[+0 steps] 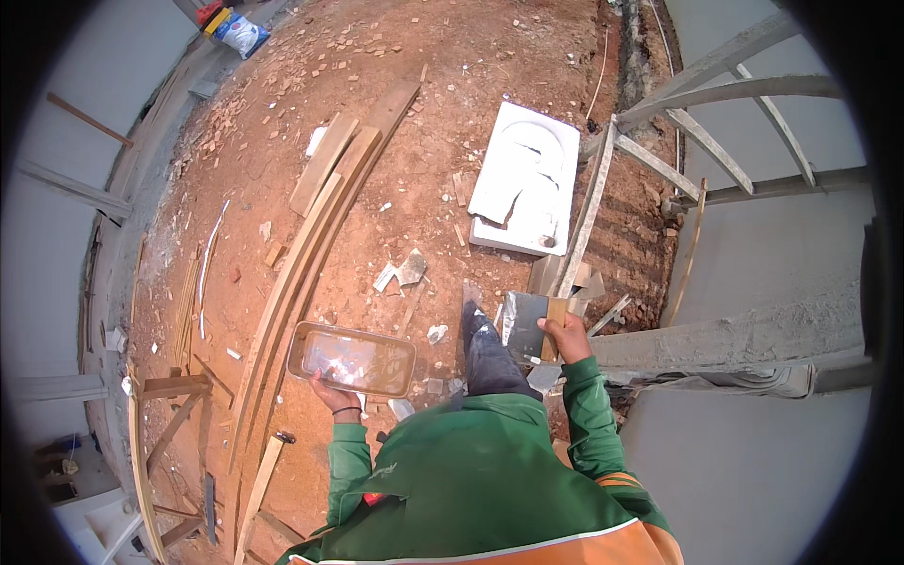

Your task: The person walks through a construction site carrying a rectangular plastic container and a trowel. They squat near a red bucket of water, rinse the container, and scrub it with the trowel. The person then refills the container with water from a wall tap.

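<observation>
My left hand grips the near edge of a rectangular brown mud pan, its fingers at the rim and partly hidden under it. Whitish residue and bright glare show inside the pan. To the right, my right hand is closed around the wooden grip of a plastering trowel. Its broad grey blade extends leftward, with a pale smear along the far edge. Pan and trowel are apart, one on each side of my dark trouser leg.
Long timber boards lie on the reddish dirt at left. A white foam box is ahead, beside a curved lattice frame at right. A wooden trestle stands far left. Rubble pieces dot the ground.
</observation>
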Demonstrator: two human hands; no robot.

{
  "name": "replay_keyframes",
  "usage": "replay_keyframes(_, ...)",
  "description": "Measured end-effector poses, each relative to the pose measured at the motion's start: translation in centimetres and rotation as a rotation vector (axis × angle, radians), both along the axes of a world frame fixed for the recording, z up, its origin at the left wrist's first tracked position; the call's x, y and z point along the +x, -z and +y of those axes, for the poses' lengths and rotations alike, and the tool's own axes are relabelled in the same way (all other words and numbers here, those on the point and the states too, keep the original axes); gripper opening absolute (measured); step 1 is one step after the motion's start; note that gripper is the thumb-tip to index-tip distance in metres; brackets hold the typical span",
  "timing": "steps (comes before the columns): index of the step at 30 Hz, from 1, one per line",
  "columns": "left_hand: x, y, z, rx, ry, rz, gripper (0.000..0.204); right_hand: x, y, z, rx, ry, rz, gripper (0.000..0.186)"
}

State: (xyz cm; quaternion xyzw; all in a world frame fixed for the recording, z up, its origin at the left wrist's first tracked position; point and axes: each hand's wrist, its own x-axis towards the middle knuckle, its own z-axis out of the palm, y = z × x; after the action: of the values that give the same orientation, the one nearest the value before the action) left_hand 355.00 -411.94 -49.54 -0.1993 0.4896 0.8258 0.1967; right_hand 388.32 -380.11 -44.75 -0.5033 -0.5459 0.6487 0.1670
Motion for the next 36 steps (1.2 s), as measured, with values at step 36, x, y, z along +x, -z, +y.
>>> replay_keyframes(36, -76.7, -5.1, 85.7, 0.082, 0.034, -0.084, 0.052, -49.2, 16.6, 54.4, -0.342, 0.076, -0.834, 0.063)
